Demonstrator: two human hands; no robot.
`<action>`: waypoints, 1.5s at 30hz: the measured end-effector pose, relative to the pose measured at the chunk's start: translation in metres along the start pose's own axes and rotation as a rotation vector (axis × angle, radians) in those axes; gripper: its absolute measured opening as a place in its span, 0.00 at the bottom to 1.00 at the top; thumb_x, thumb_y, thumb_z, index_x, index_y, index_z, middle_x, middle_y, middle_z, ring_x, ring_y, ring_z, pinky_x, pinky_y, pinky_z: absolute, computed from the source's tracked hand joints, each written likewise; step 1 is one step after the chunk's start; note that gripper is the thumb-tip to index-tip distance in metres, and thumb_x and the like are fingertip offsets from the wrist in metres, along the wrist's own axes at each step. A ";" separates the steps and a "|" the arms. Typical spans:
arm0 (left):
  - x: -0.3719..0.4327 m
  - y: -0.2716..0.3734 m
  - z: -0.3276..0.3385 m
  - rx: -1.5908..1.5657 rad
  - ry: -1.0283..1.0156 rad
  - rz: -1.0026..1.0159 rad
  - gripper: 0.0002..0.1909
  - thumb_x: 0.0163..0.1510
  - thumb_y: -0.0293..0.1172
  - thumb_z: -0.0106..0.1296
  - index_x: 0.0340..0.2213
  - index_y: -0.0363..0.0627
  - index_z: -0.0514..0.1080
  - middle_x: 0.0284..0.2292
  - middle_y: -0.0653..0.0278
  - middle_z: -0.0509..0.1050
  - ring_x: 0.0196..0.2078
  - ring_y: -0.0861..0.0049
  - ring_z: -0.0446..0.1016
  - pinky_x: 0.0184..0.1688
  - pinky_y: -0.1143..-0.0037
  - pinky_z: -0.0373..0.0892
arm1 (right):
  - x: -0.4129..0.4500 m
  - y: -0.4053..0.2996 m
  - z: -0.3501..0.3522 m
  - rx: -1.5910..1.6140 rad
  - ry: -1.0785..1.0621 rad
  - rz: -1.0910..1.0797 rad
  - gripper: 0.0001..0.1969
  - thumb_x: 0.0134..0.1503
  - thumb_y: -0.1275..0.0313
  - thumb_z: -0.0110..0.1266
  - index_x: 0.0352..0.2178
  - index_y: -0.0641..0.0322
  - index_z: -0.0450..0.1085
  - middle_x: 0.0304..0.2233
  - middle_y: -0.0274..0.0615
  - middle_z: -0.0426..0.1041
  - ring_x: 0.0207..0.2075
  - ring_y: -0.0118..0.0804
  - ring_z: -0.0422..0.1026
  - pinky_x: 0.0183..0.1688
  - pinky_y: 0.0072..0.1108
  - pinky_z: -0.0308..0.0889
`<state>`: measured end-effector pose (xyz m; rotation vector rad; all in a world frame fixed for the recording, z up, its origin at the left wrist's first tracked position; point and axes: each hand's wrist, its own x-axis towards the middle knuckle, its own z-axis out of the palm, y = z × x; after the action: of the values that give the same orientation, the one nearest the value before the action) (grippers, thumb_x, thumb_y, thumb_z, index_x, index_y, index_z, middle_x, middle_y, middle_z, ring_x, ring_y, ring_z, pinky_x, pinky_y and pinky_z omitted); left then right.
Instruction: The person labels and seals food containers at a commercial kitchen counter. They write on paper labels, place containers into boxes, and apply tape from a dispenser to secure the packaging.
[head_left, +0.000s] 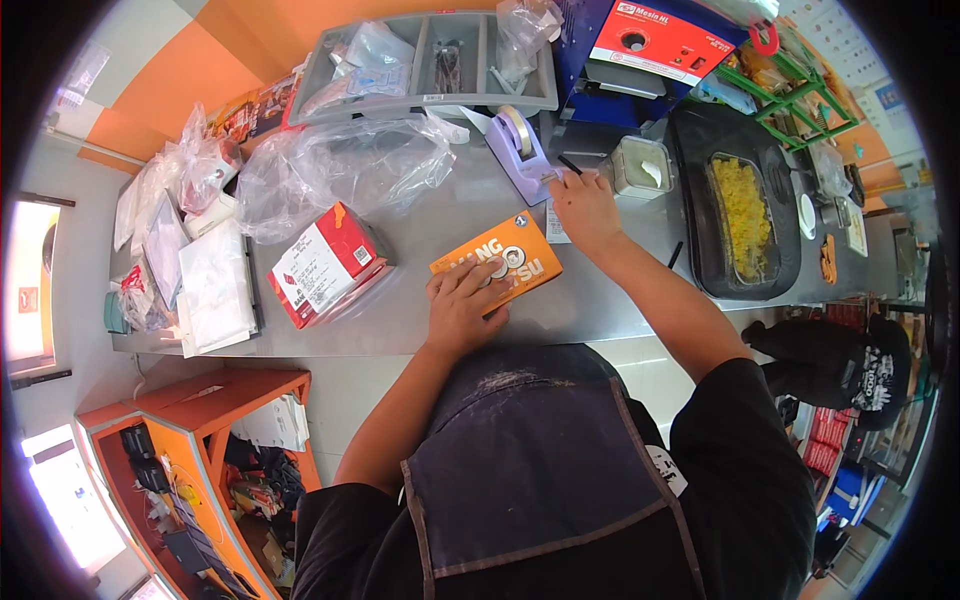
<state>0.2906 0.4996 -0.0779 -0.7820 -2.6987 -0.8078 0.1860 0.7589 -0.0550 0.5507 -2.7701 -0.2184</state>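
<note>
My left hand (466, 309) lies over the top of an orange cardboard box (534, 251), fingers across its printed face and thumb along the near side. My right hand (586, 206) reaches the front end of a lilac tape dispenser (517, 161), its fingertips by the cutting edge. Whether they pinch any tape is hidden. A roll of clear tape (520, 133) sits in the dispenser. Partly under my right hand is a small printed paper slip (556, 225). To the left stands a red-and-white box (330, 262) in clear plastic, with a printed receipt (311, 271) on it.
Clear plastic bags (345, 165) spread behind the boxes. A grey divided tray (427, 97) and a blue-and-red cup sealer (637, 56) line the back. At right are a lidded tub (641, 166) and yellow food in a clear container (741, 217). Another person (847, 367) is bent over at far right.
</note>
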 end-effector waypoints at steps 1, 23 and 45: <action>0.001 0.000 0.000 -0.003 0.004 0.001 0.21 0.41 0.39 0.64 0.42 0.65 0.79 0.53 0.80 0.72 0.59 0.71 0.66 0.58 0.65 0.55 | -0.002 0.000 0.006 0.064 -0.015 0.042 0.09 0.54 0.71 0.55 0.37 0.58 0.71 0.37 0.41 0.74 0.39 0.41 0.76 0.45 0.33 0.66; 0.001 0.000 0.001 0.001 0.016 0.007 0.20 0.42 0.41 0.64 0.41 0.65 0.79 0.53 0.80 0.73 0.59 0.72 0.65 0.57 0.65 0.55 | -0.005 0.000 0.018 1.614 -0.057 0.584 0.13 0.56 0.77 0.60 0.43 0.65 0.71 0.40 0.36 0.75 0.42 0.26 0.72 0.47 0.19 0.68; 0.000 0.000 0.000 0.014 0.015 0.008 0.19 0.42 0.41 0.65 0.40 0.64 0.79 0.53 0.79 0.73 0.59 0.71 0.65 0.57 0.65 0.55 | 0.005 0.002 0.017 1.718 -0.216 1.146 0.09 0.55 0.71 0.62 0.35 0.66 0.74 0.24 0.33 0.72 0.21 0.22 0.66 0.23 0.16 0.60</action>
<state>0.2906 0.5001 -0.0781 -0.7801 -2.6837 -0.7891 0.1751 0.7607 -0.0696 -0.8752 -2.1975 2.3870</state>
